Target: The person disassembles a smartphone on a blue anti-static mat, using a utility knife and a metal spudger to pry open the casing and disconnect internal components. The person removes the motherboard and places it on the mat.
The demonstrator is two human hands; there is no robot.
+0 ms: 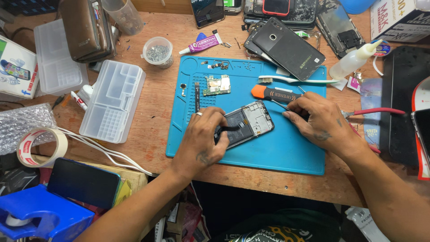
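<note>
- your left hand (201, 141) sat just below the middle of the frame, fingers curled and pinched on a thin black strip that lay across the opened phone (245, 125); a ring showed on one finger.
- the opened phone lay tilted on the blue work mat (277, 154), back cover off, its dark battery and bare frame facing up, right at the centre of the frame.
- your right hand (320, 123) rested on the mat to the right of the phone, fingers pressed together around the thin metal shaft of the screwdriver (275, 94).
- the screwdriver's orange and black handle pointed up and left, away from your fingers; its tip was hidden under the hand, so i could not tell what it touched.
- a green circuit board (217, 85) lay on the mat above and left of the phone, apart from it.
- a white toothbrush (295, 80) lay across the mat's upper right, just above the screwdriver handle.
- a dark phone back cover (289, 48) overlapped the mat's top edge.
- a clear compartment tray (112, 101) stood left of the mat, and a small cup of screws (157, 51) sat above it.
- a roll of tape (41, 147) lay at the left edge of the frame.
</note>
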